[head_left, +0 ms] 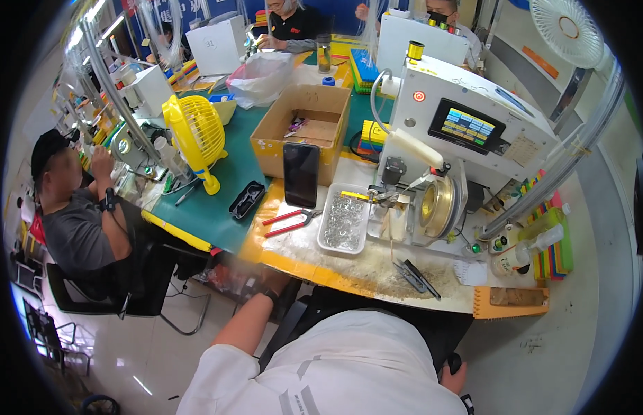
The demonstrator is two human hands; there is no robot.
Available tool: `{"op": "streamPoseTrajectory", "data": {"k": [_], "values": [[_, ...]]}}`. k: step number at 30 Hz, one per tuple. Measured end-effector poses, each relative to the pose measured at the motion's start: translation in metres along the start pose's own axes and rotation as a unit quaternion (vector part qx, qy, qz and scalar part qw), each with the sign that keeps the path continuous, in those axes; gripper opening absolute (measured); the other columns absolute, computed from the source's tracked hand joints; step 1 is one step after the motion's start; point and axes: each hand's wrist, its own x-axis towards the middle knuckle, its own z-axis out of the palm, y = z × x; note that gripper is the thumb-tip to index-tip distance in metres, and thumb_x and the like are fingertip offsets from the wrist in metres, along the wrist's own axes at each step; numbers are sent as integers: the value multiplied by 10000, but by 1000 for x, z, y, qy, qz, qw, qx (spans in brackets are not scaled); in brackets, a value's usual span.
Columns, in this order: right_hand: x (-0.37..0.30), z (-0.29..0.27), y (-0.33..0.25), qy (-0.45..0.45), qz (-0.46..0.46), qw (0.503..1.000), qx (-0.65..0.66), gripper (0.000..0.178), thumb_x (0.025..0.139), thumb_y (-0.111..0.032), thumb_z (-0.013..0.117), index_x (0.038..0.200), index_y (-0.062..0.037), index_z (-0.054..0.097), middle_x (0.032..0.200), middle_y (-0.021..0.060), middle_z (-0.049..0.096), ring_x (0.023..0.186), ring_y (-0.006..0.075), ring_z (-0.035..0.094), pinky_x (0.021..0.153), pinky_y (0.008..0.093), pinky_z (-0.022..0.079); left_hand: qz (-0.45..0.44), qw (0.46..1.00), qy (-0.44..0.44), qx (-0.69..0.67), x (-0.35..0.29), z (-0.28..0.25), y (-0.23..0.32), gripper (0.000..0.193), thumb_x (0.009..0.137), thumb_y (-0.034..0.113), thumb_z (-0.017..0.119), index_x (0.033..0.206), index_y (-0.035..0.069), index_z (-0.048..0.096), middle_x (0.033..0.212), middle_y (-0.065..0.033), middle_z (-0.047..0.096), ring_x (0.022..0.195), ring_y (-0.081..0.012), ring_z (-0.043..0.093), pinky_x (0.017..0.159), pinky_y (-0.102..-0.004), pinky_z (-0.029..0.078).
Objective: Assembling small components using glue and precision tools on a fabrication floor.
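My left hand (273,279) is low beside the bench's front edge, a black band at its wrist. Its fingers are blurred, and a dark chair part (285,303) is close by. Down at my right side, my right hand (453,379) is closed around a black rounded piece (454,362), seemingly the end of an armrest. On the bench, a white tray (364,241) holds many small clear or metallic pieces. Red-handled pliers (292,220) lie left of it, and a black phone (301,174) leans upright against a cardboard box (265,153). Dark tweezers-like tools (417,279) rest at the front.
A white machine (411,121) with a touchscreen (466,126) and brass-coloured wheel (436,207) stands right. A yellow fan (195,131) and black case (247,200) are left. An orange holder (482,302) sits at the front-right corner. A co-worker (83,207) sits left; others are behind.
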Motion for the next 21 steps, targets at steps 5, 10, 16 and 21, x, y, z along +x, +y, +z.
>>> {"op": "streamPoseTrajectory", "data": {"k": [5,10,16,21], "values": [[-8,-13,-35,4,-19,1000,0,489,838,-246,762,1206,38,611,1084,292,675,1027,460,662,935,464,510,52,997,50,12,-2,-5,-4,595,1026,405,565,1558,142,520,1634,-89,485,1513,-298,433,1236,-481,337],[-12,-22,-53,-29,7,999,17,467,834,-234,762,1194,26,619,1062,275,671,1014,453,661,934,476,506,115,980,100,125,-4,-23,6,557,1045,399,536,1543,148,535,1622,-76,501,1503,-270,449,1219,-485,358],[-12,-23,-46,-43,8,999,24,468,829,-240,766,1187,22,616,1070,280,661,1022,446,649,945,473,498,118,981,141,62,-5,-54,29,532,1040,348,569,1534,152,543,1585,-90,536,1462,-293,494,1166,-462,419],[-16,-24,-60,-41,-4,999,19,391,855,-208,739,1128,31,595,1005,257,635,947,416,615,904,462,486,26,997,45,53,-21,0,-12,551,1038,305,534,1552,108,504,1626,-177,463,1517,-348,412,1241,-492,325]]}}
